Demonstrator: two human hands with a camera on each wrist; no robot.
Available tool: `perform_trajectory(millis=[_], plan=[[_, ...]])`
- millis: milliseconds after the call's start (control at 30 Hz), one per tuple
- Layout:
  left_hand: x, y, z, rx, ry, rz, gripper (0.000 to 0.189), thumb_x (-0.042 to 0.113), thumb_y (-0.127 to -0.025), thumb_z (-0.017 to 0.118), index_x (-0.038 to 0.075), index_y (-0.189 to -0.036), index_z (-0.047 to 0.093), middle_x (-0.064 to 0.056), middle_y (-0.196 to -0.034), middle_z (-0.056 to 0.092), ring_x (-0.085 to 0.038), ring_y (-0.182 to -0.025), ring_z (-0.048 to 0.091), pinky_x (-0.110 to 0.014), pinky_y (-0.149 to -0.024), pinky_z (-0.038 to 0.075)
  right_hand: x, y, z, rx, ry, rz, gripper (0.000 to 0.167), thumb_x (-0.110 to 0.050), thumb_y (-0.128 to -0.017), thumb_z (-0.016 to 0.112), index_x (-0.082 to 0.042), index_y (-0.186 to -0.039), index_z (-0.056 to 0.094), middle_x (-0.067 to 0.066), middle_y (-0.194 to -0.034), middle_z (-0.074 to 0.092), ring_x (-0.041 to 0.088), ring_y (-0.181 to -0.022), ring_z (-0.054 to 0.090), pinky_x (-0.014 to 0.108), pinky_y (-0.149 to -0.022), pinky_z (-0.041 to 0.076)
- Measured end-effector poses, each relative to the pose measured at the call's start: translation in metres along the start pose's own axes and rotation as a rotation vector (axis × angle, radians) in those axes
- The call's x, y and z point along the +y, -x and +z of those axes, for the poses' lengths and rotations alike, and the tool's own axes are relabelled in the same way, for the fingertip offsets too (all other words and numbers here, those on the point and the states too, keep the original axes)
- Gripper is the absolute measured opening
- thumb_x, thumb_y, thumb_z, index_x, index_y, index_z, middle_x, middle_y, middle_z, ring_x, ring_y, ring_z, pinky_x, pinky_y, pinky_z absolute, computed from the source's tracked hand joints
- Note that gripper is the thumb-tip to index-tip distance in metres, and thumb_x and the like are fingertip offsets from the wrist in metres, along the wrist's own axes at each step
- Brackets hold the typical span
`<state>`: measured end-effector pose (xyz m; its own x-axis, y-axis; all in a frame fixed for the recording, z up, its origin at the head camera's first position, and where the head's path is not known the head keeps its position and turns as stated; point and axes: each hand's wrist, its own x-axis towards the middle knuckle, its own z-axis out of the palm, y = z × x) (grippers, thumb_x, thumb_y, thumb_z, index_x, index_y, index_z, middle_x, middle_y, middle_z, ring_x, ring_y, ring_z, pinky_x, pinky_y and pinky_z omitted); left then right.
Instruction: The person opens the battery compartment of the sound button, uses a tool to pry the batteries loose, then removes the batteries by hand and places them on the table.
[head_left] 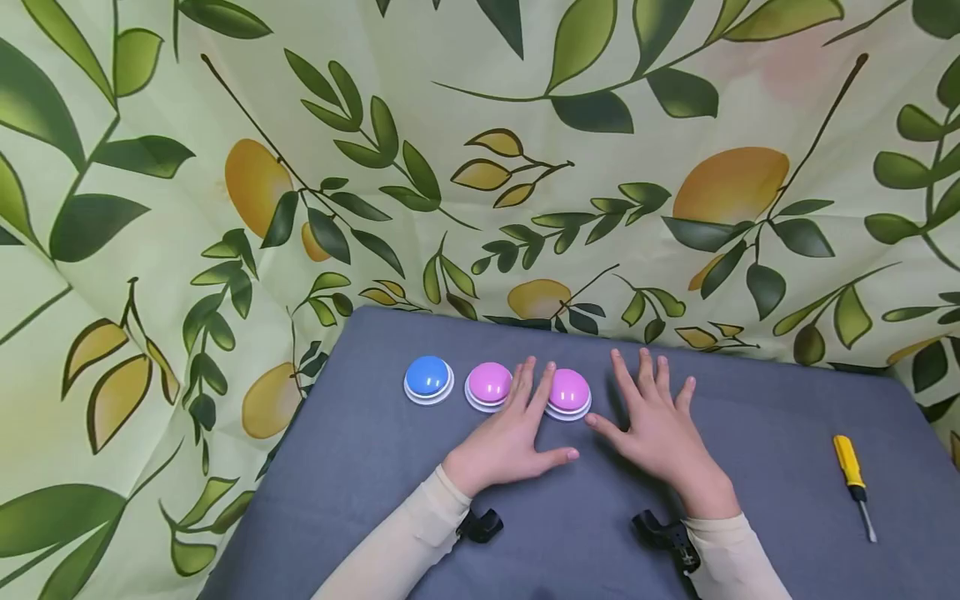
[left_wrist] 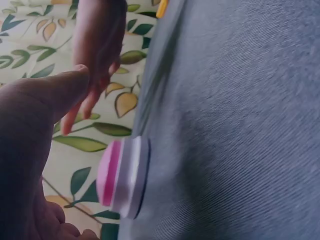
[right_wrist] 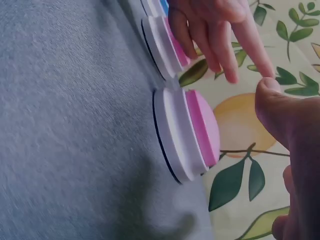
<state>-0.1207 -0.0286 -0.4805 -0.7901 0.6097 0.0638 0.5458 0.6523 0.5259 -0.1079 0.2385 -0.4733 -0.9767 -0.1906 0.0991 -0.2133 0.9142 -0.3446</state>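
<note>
Cream-coloured fabric sleeves (head_left: 397,533) come in along the near edge, two of them, each with a black wrist mount (head_left: 663,537) at the cuff! Out of the left one comes the bare left hand (head_left: 502,437), palm down, fingers straight and spread, thumb angled off to the right, and it's pinching nothing. Its fingertips sit right around the gap between two buttons: the glossy pink domed button on a white round base (head_left: 490,382) in the middle of the row, and its twin, the right-hand pink domed button (head_left: 569,390). Fingers overlap the rims of both bases from above; whether they actually touch, I cannot tell.

Over to the bare right hand (head_left: 660,429): fingers fanned wide, nothing in its grip, thumb pointing in just beside that right-hand pink button. The right wrist view settles it: daylight between thumb and dome! And the two hands are apart.

At the left end of the row, a glossy blue domed button on a white round base (head_left: 428,376), well clear of both hands. All three stand on the grey cloth-covered table (head_left: 570,525). Far right, a yellow-and-black-handled screwdriver (head_left: 856,490) lies with its metal tip towards the near edge. Behind everything, a pale leaf-and-fruit-printed fabric backdrop (head_left: 420,50).
</note>
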Motion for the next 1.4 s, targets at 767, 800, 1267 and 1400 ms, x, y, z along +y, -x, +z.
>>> perform_trajectory(millis=[767, 800, 1267, 1400], plan=[[-0.001, -0.006, 0.034, -0.092, 0.072, 0.033, 0.114, 0.05, -0.106, 0.07, 0.008, -0.172, -0.013, -0.029, -0.178, -0.012, -0.042, -0.166, -0.005, -0.048, -0.129, 0.028, -0.019, -0.008, 0.044, -0.001, -0.098, -0.055, 0.098, -0.053, -0.104, 0.07, -0.008, -0.175, 0.019, 0.037, -0.175, 0.013, 0.059, -0.161, 0.01, 0.081, -0.122, 0.01], [-0.002, -0.007, 0.034, -0.087, 0.076, 0.041, 0.114, 0.048, -0.106, 0.07, 0.007, -0.172, -0.014, -0.03, -0.178, -0.012, -0.043, -0.166, -0.006, -0.048, -0.129, 0.027, -0.021, -0.008, 0.046, 0.009, -0.101, -0.077, 0.096, -0.05, -0.105, 0.071, -0.007, -0.175, 0.02, 0.037, -0.174, 0.016, 0.058, -0.16, 0.014, 0.08, -0.122, 0.014], [-0.005, -0.012, 0.032, -0.042, 0.088, 0.068, 0.1, 0.04, -0.106, 0.071, -0.004, -0.172, 0.009, -0.031, -0.178, -0.006, -0.042, -0.166, -0.003, -0.045, -0.131, 0.021, -0.022, -0.016, 0.057, 0.156, -0.188, -0.157, 0.07, -0.023, -0.101, 0.081, -0.004, -0.161, 0.052, 0.034, -0.16, 0.049, 0.055, -0.138, 0.056, 0.069, -0.106, 0.05], [-0.003, -0.011, 0.036, -0.038, 0.085, 0.071, 0.099, 0.041, -0.105, 0.071, -0.004, -0.171, 0.012, -0.03, -0.179, -0.005, -0.04, -0.166, -0.002, -0.044, -0.13, 0.024, -0.02, -0.015, 0.057, 0.179, -0.182, -0.17, 0.067, -0.021, -0.099, 0.083, -0.004, -0.158, 0.056, 0.033, -0.154, 0.055, 0.053, -0.133, 0.061, 0.068, -0.101, 0.054]])
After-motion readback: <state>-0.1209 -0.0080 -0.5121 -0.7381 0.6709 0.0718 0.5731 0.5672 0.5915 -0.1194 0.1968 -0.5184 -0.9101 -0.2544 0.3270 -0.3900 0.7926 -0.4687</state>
